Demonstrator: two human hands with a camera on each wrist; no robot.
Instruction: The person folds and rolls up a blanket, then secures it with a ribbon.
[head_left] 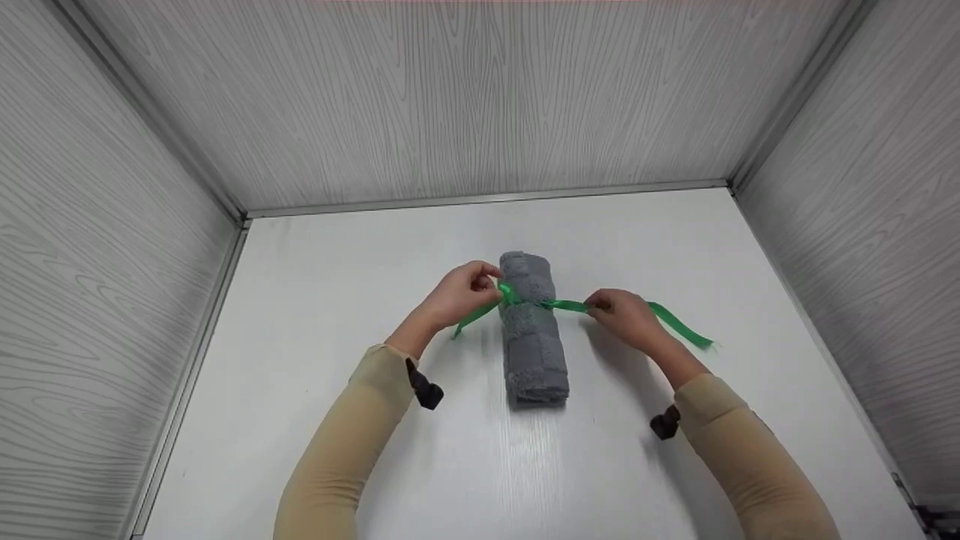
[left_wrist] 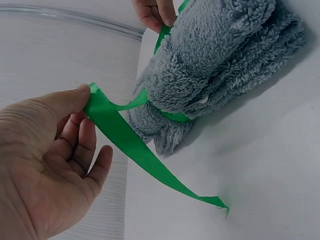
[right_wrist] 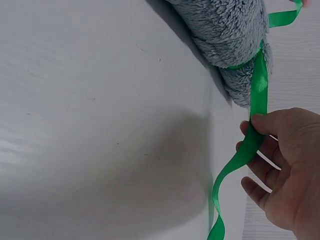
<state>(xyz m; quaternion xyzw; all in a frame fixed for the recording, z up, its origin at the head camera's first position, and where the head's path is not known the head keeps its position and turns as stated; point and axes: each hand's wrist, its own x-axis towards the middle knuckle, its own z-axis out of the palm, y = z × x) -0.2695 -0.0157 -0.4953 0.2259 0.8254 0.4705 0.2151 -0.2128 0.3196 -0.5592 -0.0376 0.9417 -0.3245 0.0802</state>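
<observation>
A rolled grey fluffy towel (head_left: pixel 534 345) lies lengthwise on the white table, a green ribbon (head_left: pixel 566 305) wrapped tightly round it a little above its middle. On the towel's left, my left hand (head_left: pixel 463 291) pinches one ribbon end between thumb and forefinger; the loose tail hangs down in the left wrist view. To the right, my right hand (head_left: pixel 622 315) pinches the other end (right_wrist: pixel 259 95), and its tail (head_left: pixel 681 326) trails past the hand. Between the right hand and the towel the ribbon runs nearly straight. Any knot on top is too small to make out.
The white table (head_left: pixel 315 255) spreads around the towel. Grey wood-grain panels (head_left: pixel 465 105) stand at the back and on both sides. Dark wrist cameras (head_left: pixel 427 394) sit at both cuffs.
</observation>
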